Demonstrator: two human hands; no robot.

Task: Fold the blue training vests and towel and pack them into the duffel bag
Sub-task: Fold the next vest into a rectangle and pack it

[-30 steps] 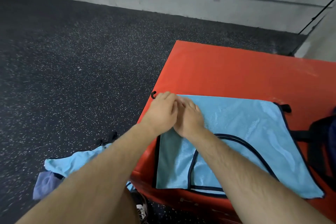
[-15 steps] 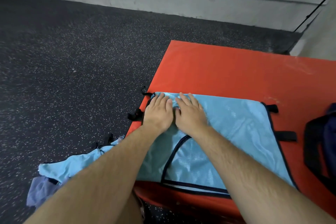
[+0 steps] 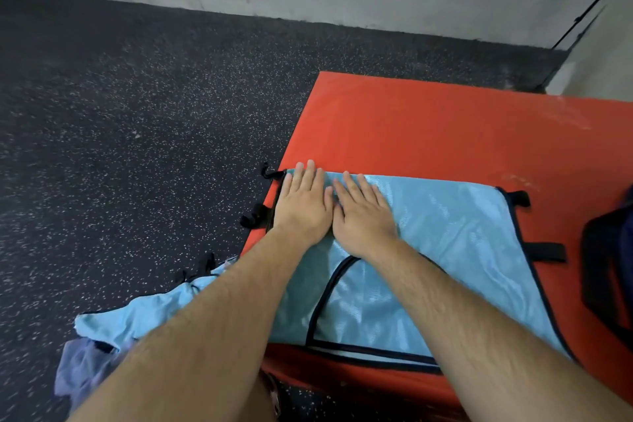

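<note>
Pressed left hand (image 3: 303, 205) and right hand (image 3: 363, 216), fingers straight, side by side, onto blue training vest (image 3: 445, 250) spread on red worktop (image 3: 428, 127), duffel bag (image 3: 613, 267) at 3 o'clock; smoothing, likely; called for a fold next.

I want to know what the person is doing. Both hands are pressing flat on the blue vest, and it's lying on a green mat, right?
Not quite. The left hand and right hand do press flat on the blue vest, but the mat under it is red-orange, not green. The head view shows this.
</note>
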